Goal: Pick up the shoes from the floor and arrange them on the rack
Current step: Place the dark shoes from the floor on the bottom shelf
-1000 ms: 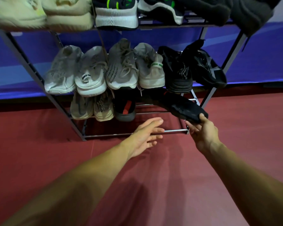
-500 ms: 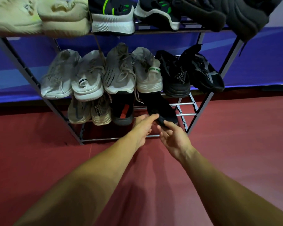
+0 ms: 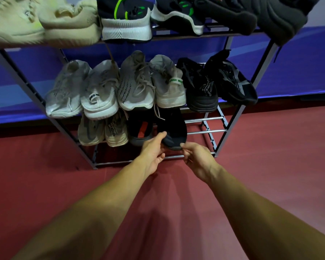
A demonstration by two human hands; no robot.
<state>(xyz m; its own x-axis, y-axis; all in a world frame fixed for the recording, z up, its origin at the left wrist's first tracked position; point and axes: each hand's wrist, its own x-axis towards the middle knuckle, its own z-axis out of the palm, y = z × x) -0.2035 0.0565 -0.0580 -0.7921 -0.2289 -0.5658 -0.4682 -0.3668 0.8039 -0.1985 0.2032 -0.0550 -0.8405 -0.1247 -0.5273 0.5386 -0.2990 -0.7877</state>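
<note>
Head view. Black shoe (image 3: 174,128): bottom shelf of rack (image 3: 206,131), just right of another black shoe (image 3: 141,128). Left hand (image 3: 154,152) grips its heel, thumb on top. Right hand (image 3: 197,158) touches the heel; grip unclear. Advice: slide toe far in, heel level with neighbours.

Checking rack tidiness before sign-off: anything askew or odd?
Yes. Middle tier of the rack: the rightmost black mesh shoe sits skewed, near end swung right. A loose lace from the grey shoe dangles over the black shoe that the left hand and right hand hold.
</note>
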